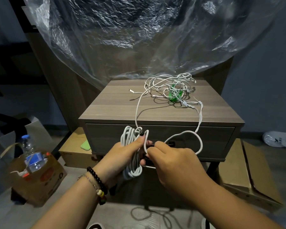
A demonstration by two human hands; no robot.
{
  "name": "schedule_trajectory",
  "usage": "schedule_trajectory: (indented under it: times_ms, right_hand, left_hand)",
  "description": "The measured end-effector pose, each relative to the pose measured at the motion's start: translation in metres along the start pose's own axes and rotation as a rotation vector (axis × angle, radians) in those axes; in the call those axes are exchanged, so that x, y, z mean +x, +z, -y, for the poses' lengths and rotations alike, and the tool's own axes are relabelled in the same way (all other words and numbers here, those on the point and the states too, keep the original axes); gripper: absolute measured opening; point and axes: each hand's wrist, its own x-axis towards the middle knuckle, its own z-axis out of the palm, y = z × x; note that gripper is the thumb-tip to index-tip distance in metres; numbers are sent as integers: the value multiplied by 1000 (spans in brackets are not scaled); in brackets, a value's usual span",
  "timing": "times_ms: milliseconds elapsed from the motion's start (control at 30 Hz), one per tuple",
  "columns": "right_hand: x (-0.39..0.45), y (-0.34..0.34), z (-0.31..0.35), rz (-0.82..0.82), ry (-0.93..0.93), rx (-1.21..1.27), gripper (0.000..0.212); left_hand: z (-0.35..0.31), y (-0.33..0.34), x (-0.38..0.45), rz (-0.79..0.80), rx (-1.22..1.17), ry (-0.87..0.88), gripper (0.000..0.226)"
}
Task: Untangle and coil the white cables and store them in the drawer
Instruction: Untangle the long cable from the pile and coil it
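Before the nightstand [116, 103], left hand [122, 154] grips the coiled cable [130, 172]; right hand [170, 156] pinches its loose strand.

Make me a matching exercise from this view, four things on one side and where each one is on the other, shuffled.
Things:
1. coiled cable
2. tangled cables
3. water bottle
4. drawer

Places:
A. standing in a cardboard box on the floor
B. closed, in the cabinet front
C. gripped in the left hand
D. piled on the cabinet top

Pairs: 1-C, 2-D, 3-A, 4-B
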Motion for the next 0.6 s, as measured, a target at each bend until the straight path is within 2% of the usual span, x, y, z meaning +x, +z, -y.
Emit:
schedule_trajectory:
  times_ms: [167,267,333,433,467,533,600]
  right_hand:
    - [-1,-1,2,44,-69,-49,14]
    - [-2,1,5,57,-77,-43,6]
    - [-3,1,6,50,-73,-36,3]
    - [-2,-3,7,37,-15,-19,23]
    - [-2,-4,7,46,23,11,28]
    - [-2,-9,7,101,98,122,33]
    - [-3,-11,7,180,134,266,33]
  left_hand:
    - [-2,-4,-1,32,45,2,57]
    - [-2,-2,-3,54,55,1,41]
    - [-3,1,-4,-38,124,39,27]
    - [0,2,4,-314,508,228,22]
    - [0,1,5,-392,562,273,23]
    - [-2,0,5,-454,489,325,21]
    - [-8,3,4,-443,283,328,21]
